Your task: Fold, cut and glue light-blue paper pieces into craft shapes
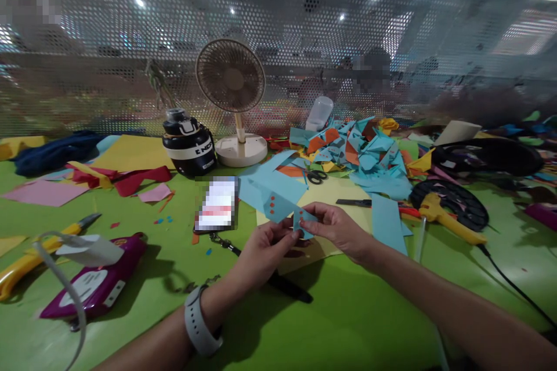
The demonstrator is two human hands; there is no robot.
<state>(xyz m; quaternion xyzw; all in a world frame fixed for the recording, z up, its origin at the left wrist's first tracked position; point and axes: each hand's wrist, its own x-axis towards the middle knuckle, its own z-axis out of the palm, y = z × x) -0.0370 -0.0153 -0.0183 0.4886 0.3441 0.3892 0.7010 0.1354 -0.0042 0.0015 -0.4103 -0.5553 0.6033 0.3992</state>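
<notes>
Between my two hands is a folded piece of light blue paper (pixel 278 204) with small red-orange dots on it. My left hand (pixel 272 246), with a pale watch on its wrist, pinches the paper's lower edge. Thumb and fingers of my right hand (pixel 333 226) grip the folded flap on its right side. Beneath the hands lies a pale yellow sheet (pixel 348 191), and a larger blue sheet (pixel 252 188) lies just behind. Black-handled scissors (pixel 317 176) rest beyond the fingers. The fingertips partly cover the fold.
A yellow glue gun (pixel 452 223) with a cord lies right. Behind stand a heap of blue and orange paper pieces (pixel 369 148), a fan (pixel 241 151) and a black jug (pixel 189 148). A phone (pixel 217 203), purple power strip (pixel 100 278) and yellow cutter (pixel 43 252) are left.
</notes>
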